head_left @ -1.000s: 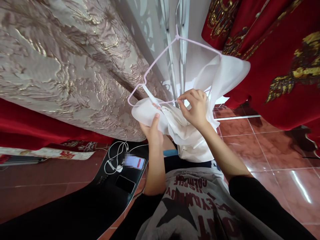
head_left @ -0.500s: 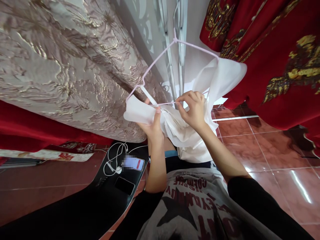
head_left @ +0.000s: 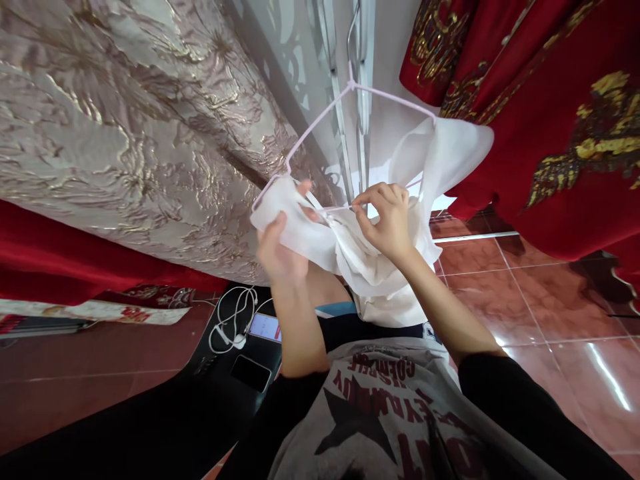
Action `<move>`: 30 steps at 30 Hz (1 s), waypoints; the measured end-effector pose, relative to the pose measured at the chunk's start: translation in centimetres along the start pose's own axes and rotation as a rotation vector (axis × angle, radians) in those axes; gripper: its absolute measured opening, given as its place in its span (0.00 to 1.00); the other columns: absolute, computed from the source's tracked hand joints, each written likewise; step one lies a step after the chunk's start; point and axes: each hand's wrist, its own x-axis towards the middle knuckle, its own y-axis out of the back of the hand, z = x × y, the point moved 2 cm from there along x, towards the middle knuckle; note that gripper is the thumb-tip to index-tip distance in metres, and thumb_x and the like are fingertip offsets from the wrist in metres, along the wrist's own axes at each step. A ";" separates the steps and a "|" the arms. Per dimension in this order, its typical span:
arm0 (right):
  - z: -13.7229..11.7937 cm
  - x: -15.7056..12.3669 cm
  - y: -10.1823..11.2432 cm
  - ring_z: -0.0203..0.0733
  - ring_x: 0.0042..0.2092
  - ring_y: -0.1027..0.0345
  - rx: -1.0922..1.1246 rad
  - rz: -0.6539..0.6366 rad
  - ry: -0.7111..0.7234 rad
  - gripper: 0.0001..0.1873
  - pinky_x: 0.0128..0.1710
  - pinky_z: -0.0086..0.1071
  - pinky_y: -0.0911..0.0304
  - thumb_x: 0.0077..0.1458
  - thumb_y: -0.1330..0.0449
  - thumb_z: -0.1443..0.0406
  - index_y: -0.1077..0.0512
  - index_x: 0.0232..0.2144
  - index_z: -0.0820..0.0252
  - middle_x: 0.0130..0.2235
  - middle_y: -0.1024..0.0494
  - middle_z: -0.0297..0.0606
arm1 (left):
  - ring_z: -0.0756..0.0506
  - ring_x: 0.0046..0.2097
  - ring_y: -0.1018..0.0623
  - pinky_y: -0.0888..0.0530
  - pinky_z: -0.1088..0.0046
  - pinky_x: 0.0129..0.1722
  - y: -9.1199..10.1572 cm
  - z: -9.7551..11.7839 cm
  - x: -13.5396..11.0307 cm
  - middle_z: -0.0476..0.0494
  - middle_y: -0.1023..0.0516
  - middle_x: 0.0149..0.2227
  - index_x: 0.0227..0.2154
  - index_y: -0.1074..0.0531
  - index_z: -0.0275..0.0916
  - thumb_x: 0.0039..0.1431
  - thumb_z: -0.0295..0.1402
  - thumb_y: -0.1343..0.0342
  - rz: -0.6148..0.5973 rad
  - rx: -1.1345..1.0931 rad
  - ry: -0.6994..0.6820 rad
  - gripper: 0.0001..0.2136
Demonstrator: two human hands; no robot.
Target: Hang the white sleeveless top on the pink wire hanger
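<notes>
A pale pink wire hanger (head_left: 390,97) hangs in front of me with a white garment (head_left: 440,157) draped over its right shoulder. My left hand (head_left: 280,250) grips the garment's other end and holds it up against the hanger's left corner. My right hand (head_left: 387,220) pinches the white cloth at the hanger's lower bar, fingers closed. The rest of the garment hangs bunched between my forearms.
A gold-and-cream brocade dress (head_left: 125,133) fills the left. Red embroidered garments (head_left: 565,127) hang at the right. Below left, a black case (head_left: 220,373) holds two phones (head_left: 264,327) and a white cable (head_left: 233,320). The floor is glossy red tile (head_left: 540,313).
My left hand has moved up and left, lifting the white cloth over the hanger's left corner. My right hand has stayed at the lower bar.
</notes>
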 end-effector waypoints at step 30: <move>-0.8 -0.4 0.2 0.45 0.49 0.31 0.033 -0.011 0.064 0.10 0.56 0.44 0.40 0.69 0.43 0.60 0.22 0.44 0.53 0.45 0.21 0.38 | 0.34 0.64 0.23 0.21 0.55 0.60 -0.4 -7.9 -1.1 0.35 0.19 0.56 0.41 0.25 0.43 0.53 0.52 0.33 0.049 -0.137 0.159 0.20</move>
